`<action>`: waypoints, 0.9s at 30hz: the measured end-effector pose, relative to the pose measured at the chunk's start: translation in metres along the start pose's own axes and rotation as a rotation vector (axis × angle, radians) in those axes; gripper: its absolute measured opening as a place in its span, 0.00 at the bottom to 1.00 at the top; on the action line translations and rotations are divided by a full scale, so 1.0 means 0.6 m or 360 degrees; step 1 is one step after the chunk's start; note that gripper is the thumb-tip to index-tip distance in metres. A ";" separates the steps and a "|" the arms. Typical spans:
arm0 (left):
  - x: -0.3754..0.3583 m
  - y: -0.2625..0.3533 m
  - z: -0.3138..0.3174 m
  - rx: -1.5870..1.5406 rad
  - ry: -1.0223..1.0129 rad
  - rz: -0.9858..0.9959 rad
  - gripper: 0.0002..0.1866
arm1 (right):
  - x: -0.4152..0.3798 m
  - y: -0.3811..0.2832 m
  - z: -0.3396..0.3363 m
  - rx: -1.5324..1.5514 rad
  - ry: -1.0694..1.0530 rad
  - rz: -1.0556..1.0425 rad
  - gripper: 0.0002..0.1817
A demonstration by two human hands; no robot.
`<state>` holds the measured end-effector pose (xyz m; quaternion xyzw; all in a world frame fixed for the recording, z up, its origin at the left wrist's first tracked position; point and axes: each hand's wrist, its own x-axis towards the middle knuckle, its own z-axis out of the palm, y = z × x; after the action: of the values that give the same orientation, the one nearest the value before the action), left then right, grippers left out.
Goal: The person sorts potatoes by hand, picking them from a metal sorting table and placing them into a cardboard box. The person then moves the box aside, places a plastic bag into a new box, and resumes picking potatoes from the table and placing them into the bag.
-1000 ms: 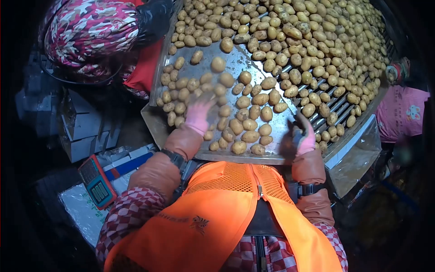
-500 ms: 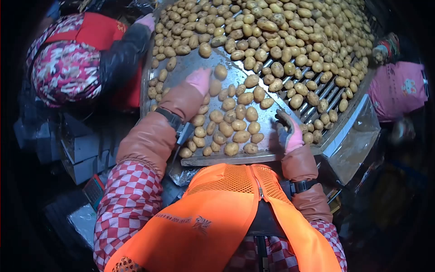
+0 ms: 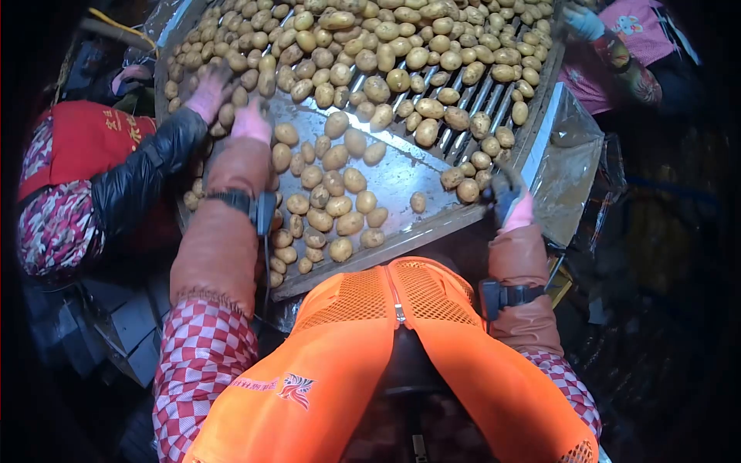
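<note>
My left hand (image 3: 253,122), in a pink glove, reaches among the potatoes at the left side of the metal sorting table (image 3: 409,174). Its fingertips are blurred against the potatoes there, so I cannot make out whether one is held. Just left of it is a co-worker's gloved hand (image 3: 208,91). My right hand (image 3: 511,199), in a pink and dark-stained glove, is at the table's right edge with its fingers apart and holding nothing. Close to its left lies a potato (image 3: 467,190). Between my hands a loose group of potatoes (image 3: 337,206) lies on the metal plate.
A large heap of potatoes (image 3: 432,38) covers the far part of the table, partly over metal bars (image 3: 455,143). A co-worker in a red vest (image 3: 85,143) stands at the left. Another person's gloved hand (image 3: 584,23) is at the far right. A plastic-covered box (image 3: 567,174) adjoins the right edge.
The camera view has shifted and turned. My left hand has moved forward and left to the potatoes near the co-worker's hand. My right hand remains by the right edge; fewer potatoes lie near it.
</note>
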<state>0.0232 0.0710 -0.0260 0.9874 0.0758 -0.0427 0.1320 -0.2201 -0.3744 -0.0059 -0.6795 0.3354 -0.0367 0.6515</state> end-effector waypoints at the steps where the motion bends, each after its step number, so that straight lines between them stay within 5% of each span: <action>1: -0.001 -0.037 0.036 -0.0002 0.0065 0.0200 0.15 | 0.058 0.050 -0.030 -0.0158 0.0095 -0.0267 0.22; 2: -0.029 -0.040 0.060 0.0125 0.0343 0.0216 0.17 | 0.060 0.030 -0.014 -0.0123 0.0133 -0.0186 0.24; 3: -0.062 -0.007 0.043 0.0123 0.0262 0.0103 0.18 | 0.060 0.007 0.003 -0.0086 0.0172 -0.0105 0.26; 5: -0.098 0.022 0.035 0.0015 0.0217 0.0052 0.20 | 0.031 -0.023 0.088 -0.1772 -0.0065 -0.0317 0.29; 6: -0.102 0.018 0.053 -0.0093 0.0263 0.0119 0.21 | 0.012 -0.009 0.130 -0.1795 -0.0026 -0.0349 0.27; 8: -0.094 0.017 0.059 -0.0114 0.0239 0.0134 0.22 | -0.033 -0.051 0.167 -0.1884 -0.0658 -0.0662 0.21; 13: -0.097 0.008 0.019 -0.0064 0.0077 0.0051 0.22 | 0.060 -0.022 0.148 -0.0976 -0.0325 -0.0499 0.18; 14: -0.110 0.018 -0.001 -0.0104 0.0122 0.0076 0.22 | 0.058 -0.145 0.141 0.0222 -0.0168 0.0536 0.21; 17: -0.165 0.040 0.012 -0.0700 0.0326 0.0365 0.19 | 0.178 -0.140 0.093 -0.1738 -0.0067 -0.0271 0.36; 18: -0.178 0.042 0.024 -0.0906 0.0353 0.0498 0.19 | 0.219 -0.116 0.111 -0.2028 -0.0220 -0.0030 0.36; 20: -0.221 0.093 0.011 -0.1034 -0.0047 0.0323 0.20 | 0.202 -0.103 0.146 -0.2310 -0.0124 -0.0074 0.33; 22: -0.250 0.121 0.033 -0.1088 0.0057 0.0392 0.22 | 0.191 -0.081 0.120 -0.1984 -0.0136 -0.0278 0.29; 27: -0.328 0.259 -0.073 -0.1959 -0.1272 -0.0279 0.31 | 0.082 0.011 -0.014 -0.0817 -0.0299 -0.0898 0.33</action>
<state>-0.1426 -0.0929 0.0759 0.6343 0.1107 -0.3592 0.6756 -0.1889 -0.4056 -0.0297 -0.8863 0.0726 -0.0667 0.4526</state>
